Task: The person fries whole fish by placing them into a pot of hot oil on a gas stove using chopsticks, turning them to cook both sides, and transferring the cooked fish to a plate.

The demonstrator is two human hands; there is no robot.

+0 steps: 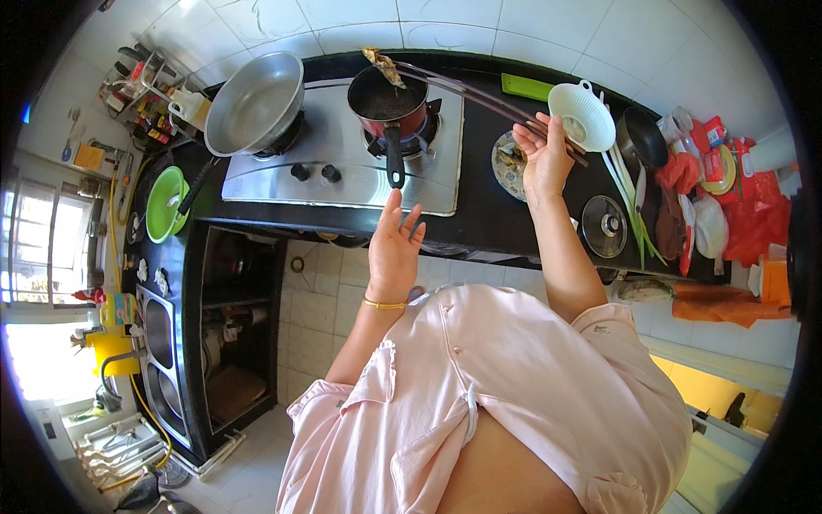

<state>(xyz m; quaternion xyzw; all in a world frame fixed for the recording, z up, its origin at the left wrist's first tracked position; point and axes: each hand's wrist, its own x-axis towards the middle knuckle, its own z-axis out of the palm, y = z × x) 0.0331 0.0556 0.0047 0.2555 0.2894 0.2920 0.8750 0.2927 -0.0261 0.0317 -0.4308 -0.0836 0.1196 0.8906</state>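
Long dark chopsticks (481,93) extend leftward from my right hand (547,154), which is closed around them. Their tips hold a browned piece of food, perhaps fish, (384,67) over the far rim of a small red saucepan (390,109) on the right burner. The pan's black handle points towards me. Just below that handle, my left hand (395,247) is raised with its fingers apart and touches nothing clearly. A patterned plate (507,180) with more browned pieces lies beside my right wrist, partly hidden by the hand. Beyond the hand is a white plastic colander (584,115).
A large metal wok (253,106) rests on the left burner of the steel gas stove (289,186). Farther left are a green basin (168,205) and a double sink (160,334). Spring onions (626,186), a glass lid (603,226) and red bags (758,218) lie to the right.
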